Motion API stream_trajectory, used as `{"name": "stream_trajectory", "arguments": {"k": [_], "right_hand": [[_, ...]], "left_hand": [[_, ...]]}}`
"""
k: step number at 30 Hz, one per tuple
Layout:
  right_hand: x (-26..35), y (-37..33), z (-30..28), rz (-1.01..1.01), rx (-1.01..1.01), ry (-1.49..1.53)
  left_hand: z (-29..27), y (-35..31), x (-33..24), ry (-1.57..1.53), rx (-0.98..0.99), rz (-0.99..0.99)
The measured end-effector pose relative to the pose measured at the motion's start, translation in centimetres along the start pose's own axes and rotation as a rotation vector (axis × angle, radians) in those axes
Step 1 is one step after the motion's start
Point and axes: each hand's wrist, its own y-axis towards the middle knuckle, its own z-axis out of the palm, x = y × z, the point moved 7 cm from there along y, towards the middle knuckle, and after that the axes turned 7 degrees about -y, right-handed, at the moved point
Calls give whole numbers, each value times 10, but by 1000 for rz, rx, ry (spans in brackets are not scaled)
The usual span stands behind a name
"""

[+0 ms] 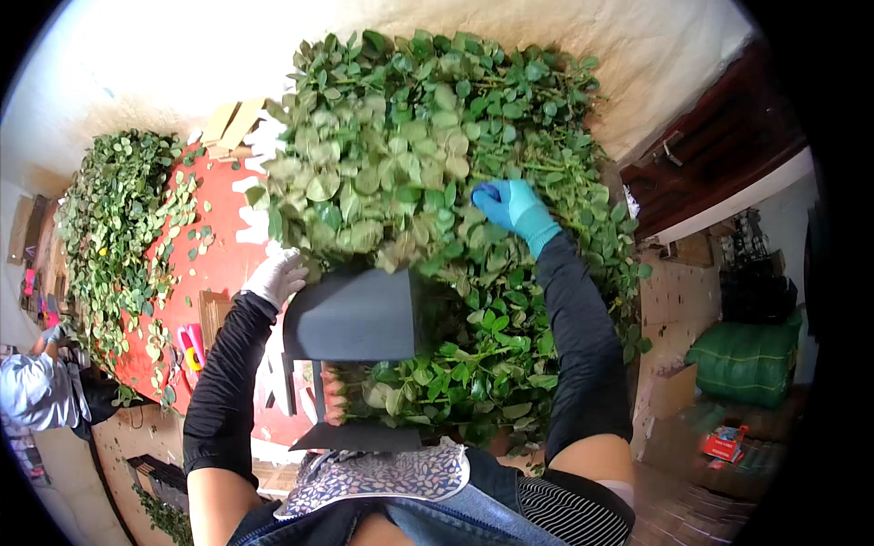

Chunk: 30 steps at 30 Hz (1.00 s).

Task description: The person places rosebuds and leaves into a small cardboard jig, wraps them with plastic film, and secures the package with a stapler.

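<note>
My right hand (516, 211), in a teal glove with dark blue at the fingertips, is closed among the leafy stems (437, 136) heaped in front of me. What its fingers hold, if anything, is hidden. In a white glove, my left hand (279, 277) is at the left edge of the foliage, beside the upper left corner of a grey angled stand (350, 314). Its fingers are slightly bent and apart, touching or very near the leaves. More green leafy stems (496, 318) lie to the right of the stand and below it.
Beyond my left hand, a red tabletop (218, 246) carries scattered leaves, cardboard pieces (234, 125) and a pink-handled tool (191, 348). Another leafy heap (118, 218) lies farther left, near a person in a pale top (41, 387). A green bundle (746, 359) sits at the right.
</note>
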Motion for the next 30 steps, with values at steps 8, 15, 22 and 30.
{"name": "stream_trajectory", "arguments": {"k": [8,15,22,30], "right_hand": [[6,46,-63,90,-73,59],[96,29,-95,-155,-307,-194],[87,12,42,-324,162,-675],[66,16,9,-168,13,-479]], "left_hand": [[31,-4,-24,-24,23,77],[45,11,-26,-107,47,116],[32,19,-5,-4,13,106],[43,14,-2,-55,87,62]]}}
